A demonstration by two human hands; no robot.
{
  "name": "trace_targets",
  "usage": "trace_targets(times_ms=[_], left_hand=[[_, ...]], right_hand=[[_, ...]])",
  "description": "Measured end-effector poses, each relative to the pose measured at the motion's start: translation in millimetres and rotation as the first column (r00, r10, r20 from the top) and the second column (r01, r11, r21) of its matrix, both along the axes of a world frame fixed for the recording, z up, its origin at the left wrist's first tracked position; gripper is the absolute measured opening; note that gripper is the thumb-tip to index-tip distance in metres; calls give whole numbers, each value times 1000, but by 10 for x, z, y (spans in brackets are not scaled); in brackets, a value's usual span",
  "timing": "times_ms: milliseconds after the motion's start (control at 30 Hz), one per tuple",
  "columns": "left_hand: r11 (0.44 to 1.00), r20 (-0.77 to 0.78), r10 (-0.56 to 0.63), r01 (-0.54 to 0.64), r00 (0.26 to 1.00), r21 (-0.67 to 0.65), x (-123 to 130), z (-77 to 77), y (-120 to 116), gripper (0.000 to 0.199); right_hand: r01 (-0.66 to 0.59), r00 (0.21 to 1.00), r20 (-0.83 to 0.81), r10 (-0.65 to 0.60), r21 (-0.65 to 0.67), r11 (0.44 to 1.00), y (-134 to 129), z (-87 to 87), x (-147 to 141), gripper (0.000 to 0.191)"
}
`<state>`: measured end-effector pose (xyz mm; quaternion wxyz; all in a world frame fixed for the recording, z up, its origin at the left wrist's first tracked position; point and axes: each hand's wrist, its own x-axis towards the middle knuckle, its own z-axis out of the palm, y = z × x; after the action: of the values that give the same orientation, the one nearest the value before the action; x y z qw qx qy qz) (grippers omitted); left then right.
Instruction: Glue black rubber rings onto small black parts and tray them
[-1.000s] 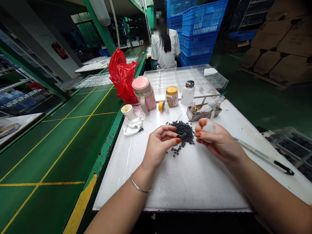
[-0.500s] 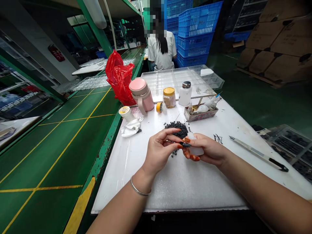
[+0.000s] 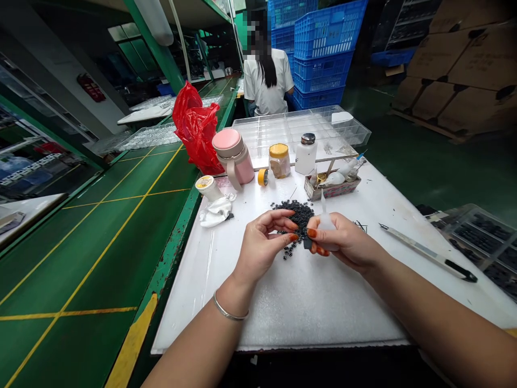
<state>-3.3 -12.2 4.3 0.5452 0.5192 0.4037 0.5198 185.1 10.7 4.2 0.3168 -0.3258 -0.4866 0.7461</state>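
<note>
My right hand (image 3: 343,240) is closed around a small translucent squeeze bottle (image 3: 326,222) whose thin nozzle points up. A small black piece (image 3: 307,243) is pinched in the same fingers, below the thumb. Just to the left, my left hand (image 3: 264,240) has its thumb and fingers apart, curved toward the bottle without touching it. I see nothing between them. Behind both hands lies a pile of small black rings (image 3: 299,213), partly covered by the fingers.
Behind the pile stand a pink mug (image 3: 238,161), yellow tape (image 3: 263,177), a yellow-lidded jar (image 3: 279,160), a white pump bottle (image 3: 306,153) and a small tool box (image 3: 333,187). A knife-like tool (image 3: 428,253) lies right. A person (image 3: 266,81) sits beyond. A green conveyor (image 3: 100,231) runs left.
My left hand has let go of the small black piece, which now stays in my right hand. The hands have moved slightly apart, and the bottle's nozzle stands more upright.
</note>
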Motion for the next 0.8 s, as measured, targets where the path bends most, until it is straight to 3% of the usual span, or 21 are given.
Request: trace_targets(times_ms=[333,433,467,533,633,700,800], left_hand=[[997,-26,77,-76,997,21,-98,-12,38,38],[987,-215,139,-117,967,112,-262,87,74,27],[984,-345,147,-102,927,147,-333,119,88,19],[990,-623,90,0,777,143,-475,158,116,8],[987,-838,-92,158,538,-7,-614,128,146,9],[977,-862,-137,209,489,-36,-629,72,154,12],[968,-869,-142,252,474,-20,-565,6,150,15]], right_hand=[[96,985,124,-123,202,975,-14,28,-1,33],[102,961,211,-177,325,940,-21,39,-1,33],[94,945,256,-204,384,918,-25,40,-2,33],[57,892,358,-276,516,855,-37,41,-5,31],[-27,812,455,-366,655,755,-56,40,-11,30],[-60,792,470,-388,694,718,-64,37,-13,31],[-73,786,467,-406,722,688,-68,32,-9,31]])
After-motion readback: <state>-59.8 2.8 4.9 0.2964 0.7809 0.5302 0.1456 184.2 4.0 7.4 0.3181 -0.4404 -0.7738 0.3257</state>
